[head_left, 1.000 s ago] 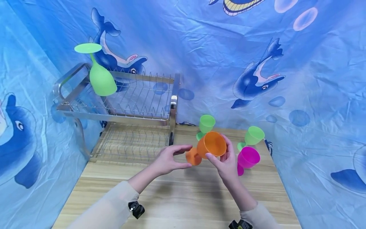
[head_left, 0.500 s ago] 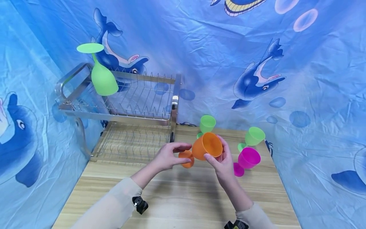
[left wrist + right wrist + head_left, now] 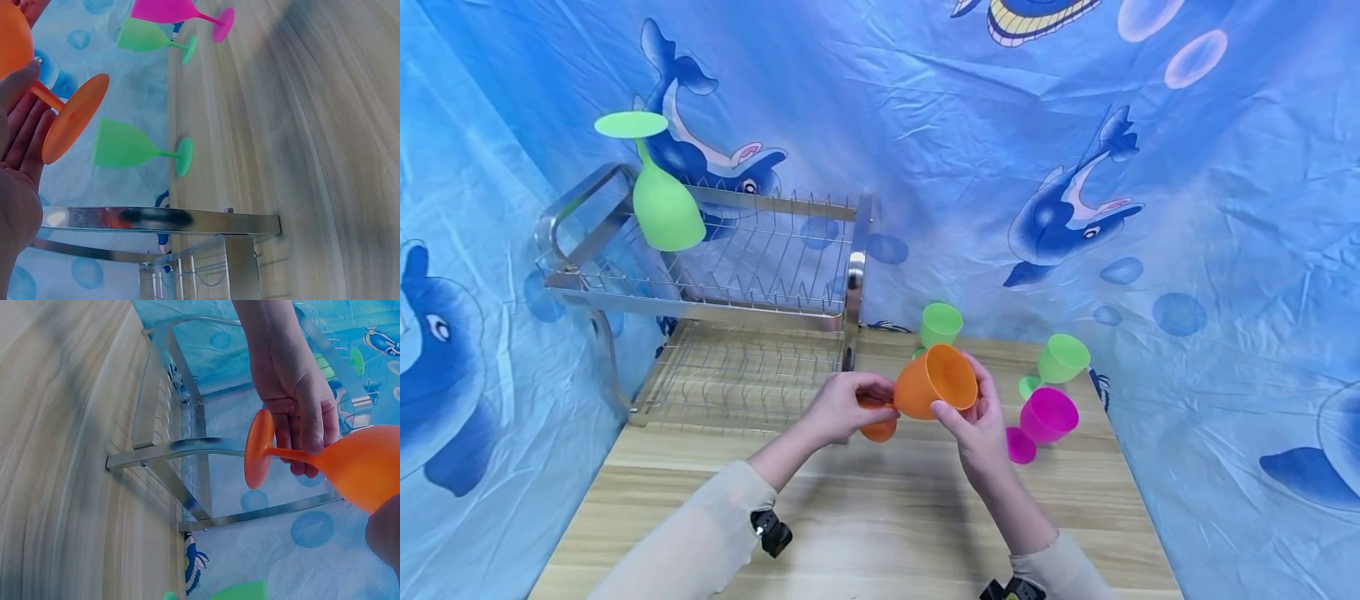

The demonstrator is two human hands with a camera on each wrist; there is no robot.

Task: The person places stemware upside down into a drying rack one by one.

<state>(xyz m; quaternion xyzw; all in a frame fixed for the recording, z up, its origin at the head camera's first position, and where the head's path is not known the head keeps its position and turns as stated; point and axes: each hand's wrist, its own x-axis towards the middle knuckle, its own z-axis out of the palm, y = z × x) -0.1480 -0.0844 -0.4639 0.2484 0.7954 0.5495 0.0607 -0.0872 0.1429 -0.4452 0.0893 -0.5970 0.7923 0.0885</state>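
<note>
An orange goblet is held tilted above the table, its mouth toward the right and its foot at the lower left. My right hand grips the bowl from the right, thumb on the near side. From the left, my left hand pinches the thin stem close under the bowl, with the orange foot beyond the fingers in the left wrist view. Standing on the table behind and to the right are a green goblet, a second green goblet and a magenta goblet.
At the left stands a two-tier metal dish rack. Upside down on its upper tier, at the left end, leans a green goblet. A blue dolphin-print sheet hangs round the wooden table.
The orange goblet has moved left in my right hand, its mouth turning further right. My left hand, apart from it earlier with fingers spread, has closed on the stem.
</note>
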